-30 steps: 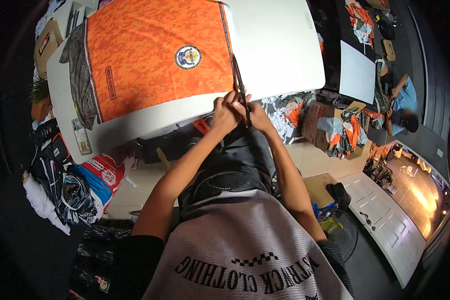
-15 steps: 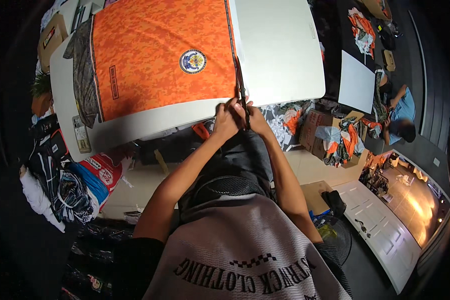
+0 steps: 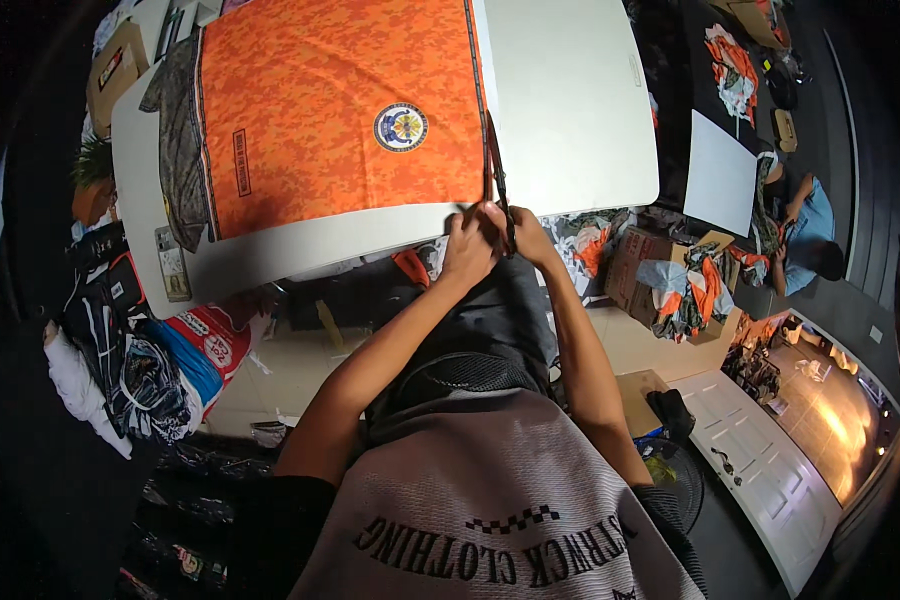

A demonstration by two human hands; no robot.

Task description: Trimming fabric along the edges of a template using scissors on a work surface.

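At upper centre, your right hand [image 3: 532, 240] has fingers wrapping scissors [image 3: 500, 172], likely to follow the orange cloth [image 3: 310, 120]'s edge; your left hand [image 3: 470, 250]'s pinch I can't tell.

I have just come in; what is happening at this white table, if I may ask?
At the near edge of the white table, the person's right hand holds dark scissors, their blades pointing away along the right border of an orange camouflage fabric panel with a round emblem. The left hand is close beside it, by the panel's near right corner; its grip is unclear. Farther right is another person in a blue shirt.
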